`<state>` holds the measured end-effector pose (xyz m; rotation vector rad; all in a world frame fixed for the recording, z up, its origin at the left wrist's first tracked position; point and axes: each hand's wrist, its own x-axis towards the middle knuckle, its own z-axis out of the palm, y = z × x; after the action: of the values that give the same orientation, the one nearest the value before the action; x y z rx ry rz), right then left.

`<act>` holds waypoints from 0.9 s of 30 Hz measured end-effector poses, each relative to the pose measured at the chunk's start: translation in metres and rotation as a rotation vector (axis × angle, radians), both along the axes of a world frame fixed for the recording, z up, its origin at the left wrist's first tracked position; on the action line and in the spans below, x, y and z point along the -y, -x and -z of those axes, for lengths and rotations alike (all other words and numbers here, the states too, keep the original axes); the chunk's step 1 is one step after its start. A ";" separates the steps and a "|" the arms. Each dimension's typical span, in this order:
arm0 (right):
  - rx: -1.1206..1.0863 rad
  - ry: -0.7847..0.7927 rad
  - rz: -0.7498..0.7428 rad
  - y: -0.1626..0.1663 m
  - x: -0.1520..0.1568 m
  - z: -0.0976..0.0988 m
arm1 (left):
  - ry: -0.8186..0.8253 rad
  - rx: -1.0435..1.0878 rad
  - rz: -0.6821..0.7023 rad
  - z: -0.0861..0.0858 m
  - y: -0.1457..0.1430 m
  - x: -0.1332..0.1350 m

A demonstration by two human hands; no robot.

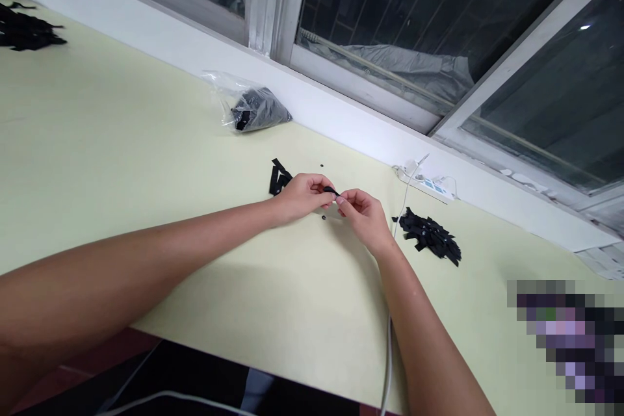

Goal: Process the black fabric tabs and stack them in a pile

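Between my two hands, just above the table, is a small black strip (pixel 331 190) that looks like fabric. My left hand (pixel 308 195) pinches one end with thumb and fingers. At the other end, the thumb and forefinger of my right hand (pixel 359 211) are closed on it. A few black strips (pixel 275 175) lie behind my left hand, partly hidden by it. One small dark round piece (pixel 324 217) rests on the table below the hands, and another small dark piece (pixel 322 166) lies beyond them.
Right of my hands lies a pile of black strips (pixel 431 234) with small shiny dots. A white cable (pixel 389 351) runs past my right wrist to a power strip (pixel 425 183). A clear plastic bag (pixel 260 109) with dark contents stands by the wall. More black strips (pixel 29 27) lie far left.
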<state>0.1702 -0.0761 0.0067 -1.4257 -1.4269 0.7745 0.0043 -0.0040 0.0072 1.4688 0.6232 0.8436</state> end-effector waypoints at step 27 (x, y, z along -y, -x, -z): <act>0.057 -0.085 0.160 -0.009 -0.007 0.005 | 0.033 -0.027 0.007 -0.001 0.001 -0.001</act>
<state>0.1795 -0.0695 0.0014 -1.4860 -1.3530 0.5697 0.0037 -0.0027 0.0083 1.4537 0.6484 0.8055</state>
